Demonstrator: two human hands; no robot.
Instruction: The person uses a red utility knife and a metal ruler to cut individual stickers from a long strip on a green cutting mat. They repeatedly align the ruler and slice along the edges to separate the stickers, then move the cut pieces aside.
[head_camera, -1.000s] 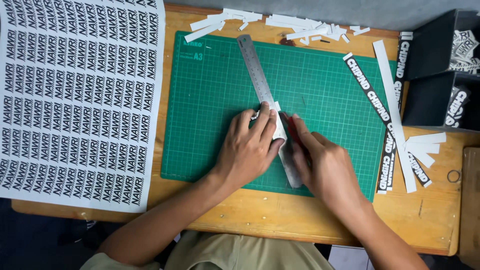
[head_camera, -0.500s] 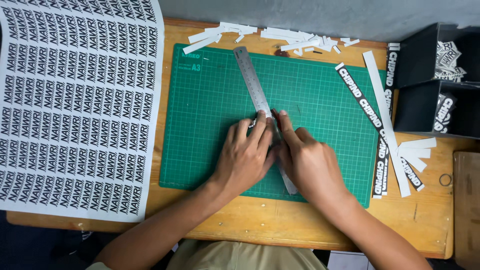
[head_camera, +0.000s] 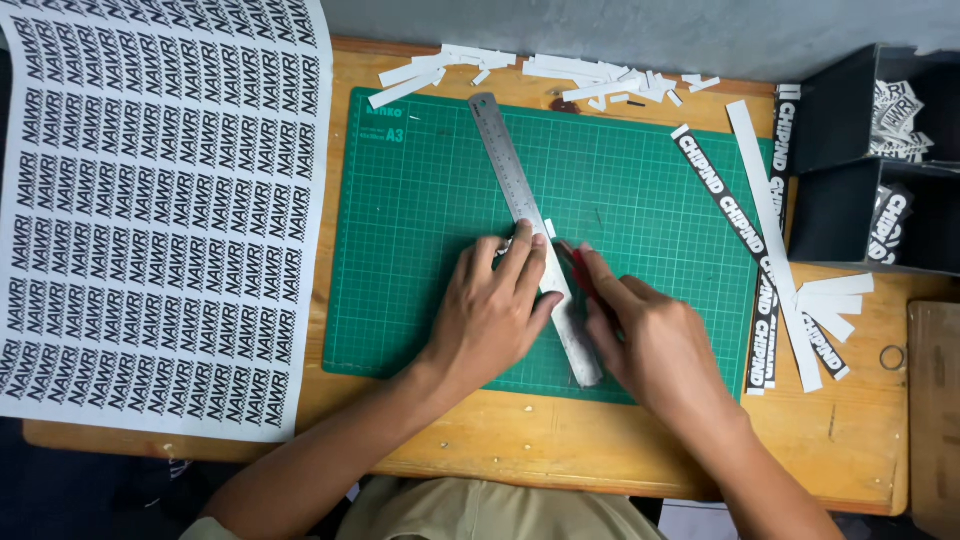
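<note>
Two hands at work on one green cutting mat (head_camera: 640, 200), gridded, matte, rectangular, laid on a worn wooden tabletop (head_camera: 520, 440). Item: steel ruler (head_camera: 510, 170), long, thin, brushed metal, lying diagonally across the mat from its far edge toward the near edge. Item: left hand (head_camera: 495, 315), fingers spread flat and pressed down on the ruler's middle, pinning it and a small white paper piece (head_camera: 549, 228) whose corner shows at the ruler's edge. Item: right hand (head_camera: 650, 340), fingers closed about a slim red-handled cutter (head_camera: 578, 262), mostly hidden in the grip, its tip set against the ruler's right edge just beside the paper piece. Step in hand, by judgement: a straight trimming cut along the ruler. The next move would call for steady downward pressure from the left hand so the ruler does not skid, fingertips kept clear of the edge, and an even pull of the blade toward the body. Item: large white printed sheet (head_camera: 160, 200), glossy, covered in rows of repeated black lettering, overhanging the table's left side and curling at its far corner. Item: black printed strips (head_camera: 722, 195), long and narrow, lying beside plain white strips (head_camera: 765, 205) at the mat's right edge. Item: white offcuts (head_camera: 560, 72), thin slivers scattered along the table's far edge. Item: black open-fronted boxes (head_camera: 835, 170), stacked at far right, holding cut printed pieces.
</note>
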